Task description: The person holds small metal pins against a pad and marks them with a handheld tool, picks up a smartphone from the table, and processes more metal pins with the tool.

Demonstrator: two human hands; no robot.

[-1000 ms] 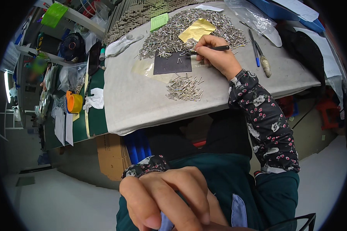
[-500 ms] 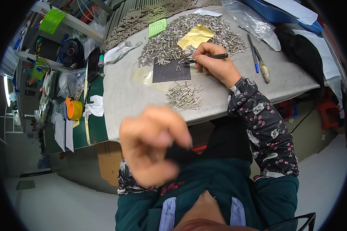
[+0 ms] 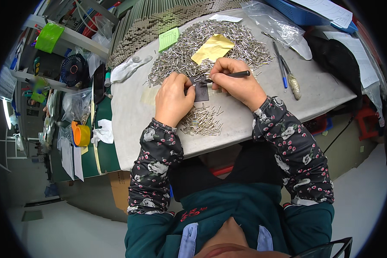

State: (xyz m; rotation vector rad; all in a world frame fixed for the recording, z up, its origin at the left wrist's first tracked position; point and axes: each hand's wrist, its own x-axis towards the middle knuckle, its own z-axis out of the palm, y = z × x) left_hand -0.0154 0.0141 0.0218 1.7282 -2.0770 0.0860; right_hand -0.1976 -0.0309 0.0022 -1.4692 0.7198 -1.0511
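Note:
My right hand (image 3: pixel 238 84) grips a slim black pen-shaped tool (image 3: pixel 239 74), its dark tip low over the dark rectangular pad (image 3: pixel 201 95). Beside that tip, at the pad's left part, my left hand (image 3: pixel 173 98) is closed in a pinch. A small bright end of a metal pin shows at its fingertips; the rest is hidden by the fingers. Beyond both hands spreads a large heap of short metal pins (image 3: pixel 172 58), with a yellow paper (image 3: pixel 212 48) on top. A smaller pile of pins (image 3: pixel 204 121) lies on the near side of the pad.
Long grey rods (image 3: pixel 159 21) are stacked at the back. A green note (image 3: pixel 168 39) and a white glove (image 3: pixel 129 69) lie left of the heap. To the right are a blue pen (image 3: pixel 284 77), a pointed tool (image 3: pixel 293 84), a plastic bag (image 3: pixel 275 21) and a black cloth (image 3: pixel 335 56).
My left hand has moved from close in front of me out to the pad and now pinches there. My right hand stays nearly in place with the black tool.

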